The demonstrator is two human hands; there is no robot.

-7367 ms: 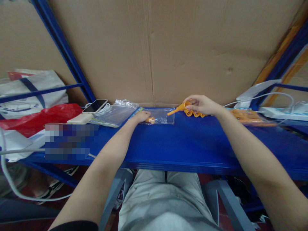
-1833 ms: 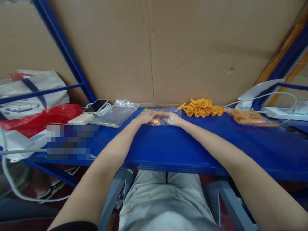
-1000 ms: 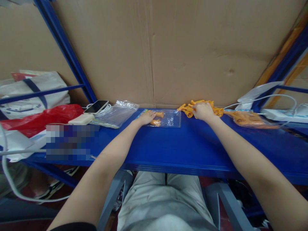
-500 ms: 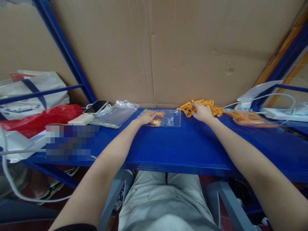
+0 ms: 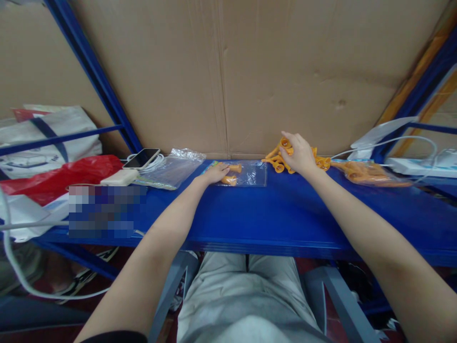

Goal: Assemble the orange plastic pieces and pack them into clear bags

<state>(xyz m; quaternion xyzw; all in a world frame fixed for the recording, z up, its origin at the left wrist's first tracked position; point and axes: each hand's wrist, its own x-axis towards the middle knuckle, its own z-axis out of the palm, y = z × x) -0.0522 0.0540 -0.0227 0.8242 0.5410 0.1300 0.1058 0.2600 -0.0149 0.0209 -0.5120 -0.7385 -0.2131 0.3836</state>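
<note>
My left hand (image 5: 217, 172) lies flat, fingers stretched, on a clear plastic bag (image 5: 255, 174) with a few orange trumpet-shaped pieces (image 5: 229, 180) in it. Part of the bag is hidden under that hand. At the back of the table, my right hand (image 5: 300, 153) is raised at a pile of similar orange pieces (image 5: 324, 163). Between its thumb and forefinger sits one orange trumpet-shaped piece (image 5: 276, 150), its wide end tipped up. The remaining fingers hide part of the pile.
Right of the pile is a filled bag of orange pieces (image 5: 371, 174), near a white power strip (image 5: 410, 169). A flat clear bag (image 5: 174, 169), a phone (image 5: 143, 158) and a red plastic bag (image 5: 89, 171) lie left. Cardboard (image 5: 250, 81) stands behind the blue table (image 5: 250, 219).
My right hand has risen slightly from the pile, and its forefinger now stretches out above one orange piece whose wide end has come up. My left hand stays on the bag.
</note>
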